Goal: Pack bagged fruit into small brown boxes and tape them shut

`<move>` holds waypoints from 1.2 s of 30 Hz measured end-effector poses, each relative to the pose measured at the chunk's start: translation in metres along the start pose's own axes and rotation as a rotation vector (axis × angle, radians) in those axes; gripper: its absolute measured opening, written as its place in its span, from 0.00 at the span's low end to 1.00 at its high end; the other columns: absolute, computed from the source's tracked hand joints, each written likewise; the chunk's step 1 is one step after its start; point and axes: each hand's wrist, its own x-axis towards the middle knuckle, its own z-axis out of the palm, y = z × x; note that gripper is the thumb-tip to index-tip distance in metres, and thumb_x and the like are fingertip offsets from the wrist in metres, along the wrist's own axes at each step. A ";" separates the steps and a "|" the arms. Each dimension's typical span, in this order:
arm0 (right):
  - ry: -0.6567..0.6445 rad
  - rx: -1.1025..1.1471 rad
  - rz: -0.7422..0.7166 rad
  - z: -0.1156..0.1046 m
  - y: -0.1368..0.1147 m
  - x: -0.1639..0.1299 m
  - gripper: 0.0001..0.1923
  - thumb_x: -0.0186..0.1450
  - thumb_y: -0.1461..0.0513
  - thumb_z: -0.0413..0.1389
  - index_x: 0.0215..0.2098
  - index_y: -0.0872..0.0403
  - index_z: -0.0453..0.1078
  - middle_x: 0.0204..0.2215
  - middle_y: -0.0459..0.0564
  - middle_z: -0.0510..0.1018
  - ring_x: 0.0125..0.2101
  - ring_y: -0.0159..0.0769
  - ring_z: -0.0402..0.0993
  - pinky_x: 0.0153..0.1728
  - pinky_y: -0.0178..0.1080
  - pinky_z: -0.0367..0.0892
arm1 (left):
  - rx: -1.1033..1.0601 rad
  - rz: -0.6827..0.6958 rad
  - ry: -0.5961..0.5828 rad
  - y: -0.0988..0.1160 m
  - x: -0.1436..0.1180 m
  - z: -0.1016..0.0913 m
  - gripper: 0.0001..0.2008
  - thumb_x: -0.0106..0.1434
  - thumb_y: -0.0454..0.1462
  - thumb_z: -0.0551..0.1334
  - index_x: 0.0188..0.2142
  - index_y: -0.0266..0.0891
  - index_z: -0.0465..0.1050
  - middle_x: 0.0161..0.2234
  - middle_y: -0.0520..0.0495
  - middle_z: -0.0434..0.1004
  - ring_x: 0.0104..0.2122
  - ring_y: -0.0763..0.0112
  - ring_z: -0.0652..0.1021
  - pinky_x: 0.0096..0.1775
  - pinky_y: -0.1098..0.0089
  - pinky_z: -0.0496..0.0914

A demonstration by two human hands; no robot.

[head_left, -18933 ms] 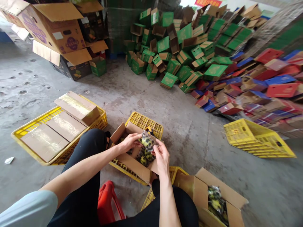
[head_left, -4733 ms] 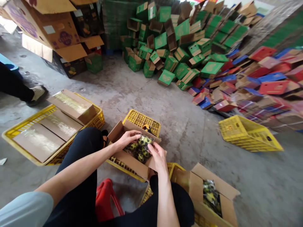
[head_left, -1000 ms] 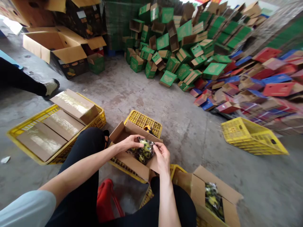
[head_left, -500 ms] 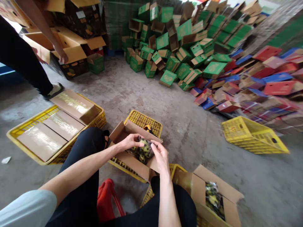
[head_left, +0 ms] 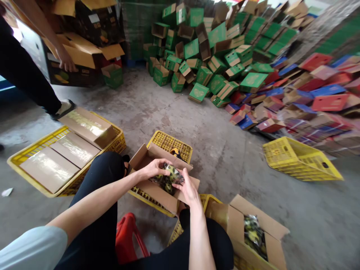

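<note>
A clear plastic packet [head_left: 176,175] with yellow-green and dark contents is held between both hands, low over an open cardboard box [head_left: 159,195]. My left hand [head_left: 154,168] grips the packet's left side, thumb on top. On the other side, my right hand [head_left: 189,188] has its fingers and thumb on the packet's right end. More similar packets [head_left: 165,184] lie inside the box beneath, partly covered by my hands. The box rests on a yellow plastic crate [head_left: 171,144], and a small orange and black object [head_left: 176,153] sits behind its far flap.
An open carton of similar packets [head_left: 254,236] stands at right. At left, a yellow crate [head_left: 42,187] carries taped cartons [head_left: 74,148]. A red stool [head_left: 126,240] is by my legs. Another person's hand [head_left: 66,60] touches a dark carton. Green boxes [head_left: 198,92] lie piled behind.
My right hand has shifted lower along the packet's right end, and the packet has tilted flatter. The other person's hand has moved left, and the dark carton there has tipped.
</note>
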 end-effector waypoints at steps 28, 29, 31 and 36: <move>0.393 -0.706 -0.373 -0.032 0.002 0.003 0.27 0.53 0.58 0.55 0.49 0.50 0.81 0.48 0.54 0.85 0.51 0.50 0.79 0.57 0.51 0.70 | 0.642 -0.109 0.199 -0.038 0.016 -0.035 0.23 0.63 0.31 0.62 0.58 0.35 0.77 0.53 0.40 0.82 0.53 0.57 0.79 0.57 0.61 0.72; 0.402 -0.720 -0.377 -0.032 0.001 0.002 0.26 0.53 0.58 0.55 0.49 0.50 0.81 0.48 0.54 0.85 0.51 0.51 0.79 0.57 0.51 0.70 | 0.684 -0.124 0.169 -0.039 0.017 -0.035 0.22 0.62 0.31 0.61 0.56 0.35 0.78 0.51 0.40 0.83 0.52 0.57 0.80 0.57 0.60 0.72; 0.403 -0.738 -0.378 -0.030 -0.001 0.000 0.26 0.54 0.58 0.54 0.49 0.50 0.81 0.48 0.54 0.85 0.51 0.51 0.79 0.56 0.50 0.70 | 0.730 -0.151 0.098 -0.042 0.017 -0.034 0.19 0.60 0.30 0.61 0.50 0.35 0.82 0.47 0.41 0.84 0.49 0.56 0.81 0.56 0.59 0.73; 0.395 -0.774 -0.389 -0.025 -0.001 -0.002 0.24 0.57 0.57 0.55 0.49 0.50 0.81 0.48 0.54 0.84 0.49 0.50 0.79 0.54 0.50 0.71 | 0.927 -0.126 -0.150 -0.045 0.011 -0.021 0.19 0.55 0.29 0.66 0.46 0.42 0.86 0.61 0.42 0.75 0.63 0.49 0.71 0.66 0.55 0.62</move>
